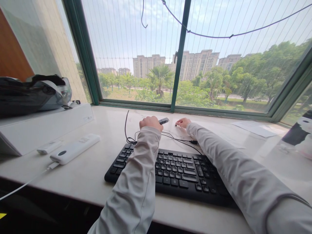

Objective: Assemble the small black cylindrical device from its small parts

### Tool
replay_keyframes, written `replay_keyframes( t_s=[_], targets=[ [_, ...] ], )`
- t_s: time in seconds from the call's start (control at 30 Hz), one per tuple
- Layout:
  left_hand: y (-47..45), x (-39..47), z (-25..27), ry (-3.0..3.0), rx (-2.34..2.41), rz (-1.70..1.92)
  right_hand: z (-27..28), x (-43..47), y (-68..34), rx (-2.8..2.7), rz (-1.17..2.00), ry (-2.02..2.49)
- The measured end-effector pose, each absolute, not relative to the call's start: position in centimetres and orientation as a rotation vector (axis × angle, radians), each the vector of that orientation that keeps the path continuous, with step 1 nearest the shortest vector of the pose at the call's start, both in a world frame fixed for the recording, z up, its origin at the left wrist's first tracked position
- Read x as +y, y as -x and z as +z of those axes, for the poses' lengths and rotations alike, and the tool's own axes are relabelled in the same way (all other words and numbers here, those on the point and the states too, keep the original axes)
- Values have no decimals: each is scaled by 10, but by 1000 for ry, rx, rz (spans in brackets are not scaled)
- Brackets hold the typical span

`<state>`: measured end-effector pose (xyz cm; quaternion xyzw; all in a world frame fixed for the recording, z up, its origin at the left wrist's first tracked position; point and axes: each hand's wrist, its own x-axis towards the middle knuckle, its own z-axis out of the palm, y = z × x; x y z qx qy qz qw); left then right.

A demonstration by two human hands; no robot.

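Note:
Beyond the black keyboard (pixel 175 174), my left hand (pixel 150 122) is closed in a fist. From its right side sticks out a short, dark grey, bar-shaped object (pixel 164 121) whose kind I cannot make out. My right hand (pixel 183 123) reaches to the countertop a little further right, fingertips pinched together at a tiny dark piece (pixel 175 125) too small to name. Both sleeved forearms cross over the keyboard and hide parts of it. A thin black cable (pixel 175 138) lies between the hands and the keyboard, its USB plug (pixel 193 142) near my right forearm.
To the left lie a white power bank (pixel 75 149) with a white cable and a smaller white device (pixel 49 147). Behind them a black bag-like item (pixel 34 94) rests on a white box (pixel 48 126). Papers (pixel 255 127) lie at right. A green-framed window (pixel 173 87) borders the countertop (pixel 109 125).

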<state>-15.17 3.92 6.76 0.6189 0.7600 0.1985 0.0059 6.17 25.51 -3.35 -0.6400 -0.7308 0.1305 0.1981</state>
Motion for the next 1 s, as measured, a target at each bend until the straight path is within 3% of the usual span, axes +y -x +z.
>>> replay_keyframes(
  t_s=[1.0],
  targets=[
    [149,45,62,-1991,2421,615,-4,223,-80,-2116,275,1651]
  ],
)
